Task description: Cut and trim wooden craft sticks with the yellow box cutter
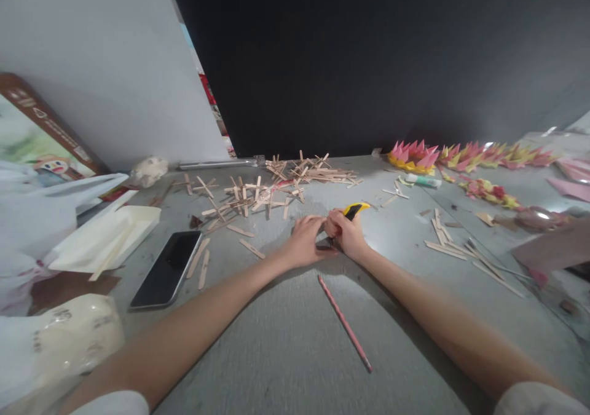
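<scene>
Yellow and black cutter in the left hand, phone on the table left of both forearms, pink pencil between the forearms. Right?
Not the left hand: the head view shows the yellow and black cutter in the right hand. The rest holds: phone on the table left of both forearms, pink pencil between them.

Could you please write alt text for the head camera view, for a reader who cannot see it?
Two bare hands meet over a grey table, the right hand gripping a yellow and black cutter, the left hand close beside it. A pink pencil lies nearer; around are wooden sticks, a phone and pink and yellow paper crafts.
</scene>
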A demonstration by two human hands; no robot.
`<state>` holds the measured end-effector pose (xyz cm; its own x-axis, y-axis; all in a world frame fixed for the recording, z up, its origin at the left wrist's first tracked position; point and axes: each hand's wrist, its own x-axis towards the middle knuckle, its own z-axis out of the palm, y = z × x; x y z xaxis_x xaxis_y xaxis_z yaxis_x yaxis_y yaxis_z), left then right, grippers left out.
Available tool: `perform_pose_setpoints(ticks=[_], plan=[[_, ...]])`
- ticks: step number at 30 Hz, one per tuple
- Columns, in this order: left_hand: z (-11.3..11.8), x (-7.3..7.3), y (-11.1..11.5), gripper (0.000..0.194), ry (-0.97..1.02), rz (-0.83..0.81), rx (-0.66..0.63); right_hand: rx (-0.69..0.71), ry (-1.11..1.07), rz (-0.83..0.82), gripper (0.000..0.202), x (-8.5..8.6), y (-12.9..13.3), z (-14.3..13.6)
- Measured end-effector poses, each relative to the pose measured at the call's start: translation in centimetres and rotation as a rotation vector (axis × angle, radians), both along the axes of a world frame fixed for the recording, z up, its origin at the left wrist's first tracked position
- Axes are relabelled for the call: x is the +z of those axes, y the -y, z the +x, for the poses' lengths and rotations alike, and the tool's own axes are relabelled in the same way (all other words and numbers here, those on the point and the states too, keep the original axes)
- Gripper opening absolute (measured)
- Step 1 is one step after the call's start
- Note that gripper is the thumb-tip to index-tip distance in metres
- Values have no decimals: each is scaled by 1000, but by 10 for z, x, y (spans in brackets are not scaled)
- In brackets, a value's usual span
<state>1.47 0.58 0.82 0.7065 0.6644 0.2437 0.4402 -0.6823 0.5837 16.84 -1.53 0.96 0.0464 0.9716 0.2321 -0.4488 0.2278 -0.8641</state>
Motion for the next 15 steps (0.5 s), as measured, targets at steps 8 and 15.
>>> perform_pose_setpoints(ticks=[8, 15], plan=[[-2, -1, 0, 36, 200, -117, 113, 124, -11, -9, 55, 7, 6, 15], [-3, -14, -20, 21, 617, -418, 374, -184, 9, 59, 56, 9, -3, 22]])
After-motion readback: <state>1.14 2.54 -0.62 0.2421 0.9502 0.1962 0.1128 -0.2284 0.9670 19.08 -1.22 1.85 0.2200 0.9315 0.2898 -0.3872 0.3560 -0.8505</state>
